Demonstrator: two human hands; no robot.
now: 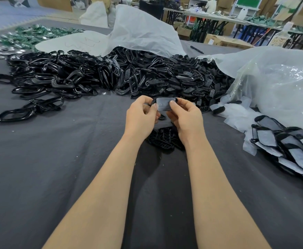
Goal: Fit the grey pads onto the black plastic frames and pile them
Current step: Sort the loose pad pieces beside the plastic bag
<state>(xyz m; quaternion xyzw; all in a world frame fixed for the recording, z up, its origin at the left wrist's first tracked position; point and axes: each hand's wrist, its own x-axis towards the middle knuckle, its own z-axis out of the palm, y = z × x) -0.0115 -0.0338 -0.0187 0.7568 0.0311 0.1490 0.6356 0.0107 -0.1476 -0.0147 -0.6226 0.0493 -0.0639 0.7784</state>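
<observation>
A grey pad [163, 104] lies against a black plastic frame [176, 99] held up above the middle of the table. My left hand [141, 118] pinches its left end, and my right hand [185, 119] pinches its right end with the thumb on the pad. Most of the frame is hidden behind the pad and my fingers. Below my hands sits a small heap of black parts [162, 139]. A pile of frames with grey pads fitted [289, 150] lies at the right.
A big heap of black frames [96, 74] spreads across the far table on the grey cloth [57, 159]. White plastic bags [276, 83] lie at the right and back, green parts [32, 35] at the far left, a pen [197, 49] behind.
</observation>
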